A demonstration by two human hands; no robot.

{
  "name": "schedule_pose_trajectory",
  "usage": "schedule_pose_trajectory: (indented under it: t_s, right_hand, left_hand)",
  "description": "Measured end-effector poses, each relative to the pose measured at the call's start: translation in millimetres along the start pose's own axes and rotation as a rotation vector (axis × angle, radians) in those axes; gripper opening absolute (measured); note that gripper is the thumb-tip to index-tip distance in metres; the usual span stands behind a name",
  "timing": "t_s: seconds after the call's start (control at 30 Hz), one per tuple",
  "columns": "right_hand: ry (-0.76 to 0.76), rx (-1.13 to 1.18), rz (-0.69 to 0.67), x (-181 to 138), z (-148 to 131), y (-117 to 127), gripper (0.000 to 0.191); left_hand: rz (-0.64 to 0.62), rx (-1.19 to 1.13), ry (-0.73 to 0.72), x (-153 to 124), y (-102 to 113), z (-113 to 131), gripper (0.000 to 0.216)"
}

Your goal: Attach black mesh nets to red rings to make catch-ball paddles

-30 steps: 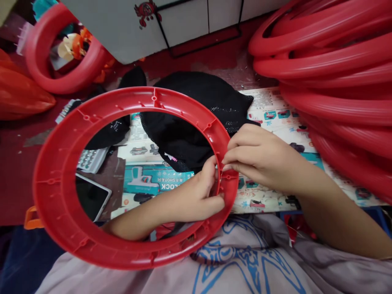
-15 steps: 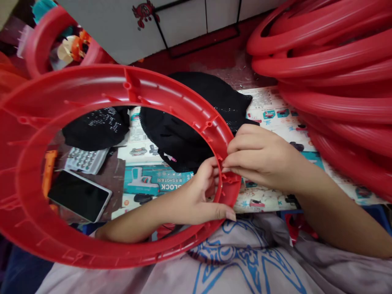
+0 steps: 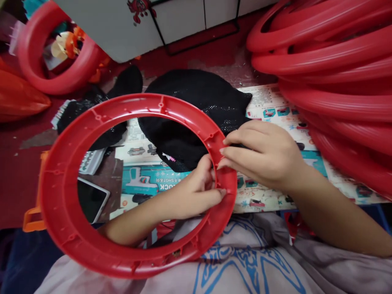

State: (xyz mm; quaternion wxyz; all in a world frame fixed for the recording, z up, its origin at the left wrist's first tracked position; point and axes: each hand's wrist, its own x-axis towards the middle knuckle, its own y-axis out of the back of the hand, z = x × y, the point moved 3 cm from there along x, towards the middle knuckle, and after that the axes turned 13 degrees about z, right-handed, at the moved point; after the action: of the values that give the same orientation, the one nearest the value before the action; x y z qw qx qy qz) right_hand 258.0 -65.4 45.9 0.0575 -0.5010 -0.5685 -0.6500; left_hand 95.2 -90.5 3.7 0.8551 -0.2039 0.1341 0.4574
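Observation:
A large red plastic ring point(image 3: 58, 175) is tilted toward me above the table and my lap, its hollow, ribbed side facing up. My left hand point(image 3: 203, 190) reaches through the ring's middle and grips its right side, thumb on the channel and fingers curled at the inner rim. Over the outer edge comes my right hand point(image 3: 263, 155), its bent fingertips together in the channel close to my left fingers. Whatever may be between those fingertips is too small or hidden to tell. Behind the ring lies black cloth point(image 3: 196, 94) with shiny specks.
Red hoops point(image 3: 330, 94) are piled at the right. Printed cardboard point(image 3: 153, 179) covers part of the table. A phone point(image 3: 92, 198) and an orange tool-like piece point(image 3: 33, 216) lie at the left. Further back are a smaller red ring point(image 3: 33, 77) and a white cabinet point(image 3: 183, 24).
The ring has swung rightward and turned, its left edge now farther from the frame's left border. My left thumb has moved from the outer rim into the channel; my right hand has shifted slightly.

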Motion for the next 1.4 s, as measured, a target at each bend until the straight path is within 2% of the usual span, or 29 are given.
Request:
schedule_pose_trajectory:
  t_s: [0.07, 0.17, 0.27, 0.5, 0.7, 0.8, 0.93, 1.1, 1.17, 1.27, 1.4]
  right_hand:
    - [0.059, -0.002, -0.029, 0, 0, 3, 0.025]
    - [0.088, 0.029, -0.06, 1, 1, 7, 0.028]
    - [0.032, 0.096, -0.062, 1, 3, 7, 0.026]
    - [-0.105, 0.283, -0.068, 2, 4, 3, 0.029]
    - [-0.154, 0.352, -0.138, 2, 3, 3, 0.024]
    - [-0.14, 0.346, -0.165, 2, 2, 2, 0.024]
    - [-0.167, 0.305, -0.179, 2, 4, 1, 0.028]
    - [-0.161, 0.278, -0.163, 1, 7, 2, 0.03]
    - [-0.15, 0.291, -0.148, 1, 7, 2, 0.03]
    - [-0.133, 0.295, -0.143, 1, 4, -2, 0.03]
    - [-0.121, 0.197, -0.087, 0, 1, -5, 0.028]
  left_hand:
    - [-0.069, 0.107, 0.035, -1, 2, -1, 0.049]
    - [-0.09, 0.228, -0.011, -1, 5, 1, 0.05]
    - [-0.123, 0.281, -0.05, -2, 5, 5, 0.049]
    - [-0.166, 0.433, -0.003, -5, 9, 5, 0.042]
    - [-0.194, 0.522, -0.106, -5, 9, 2, 0.048]
    - [-0.201, 0.512, -0.109, -7, 9, 1, 0.048]
    - [-0.225, 0.395, -0.039, -7, 5, 0, 0.05]
    - [-0.255, 0.184, -0.026, -6, -4, 2, 0.069]
    - [-0.23, 0.037, -0.017, -5, -7, 3, 0.062]
    - [-0.077, -0.128, -0.02, -2, -8, 2, 0.037]
    - [0.133, -0.049, -0.058, 0, -2, 2, 0.036]
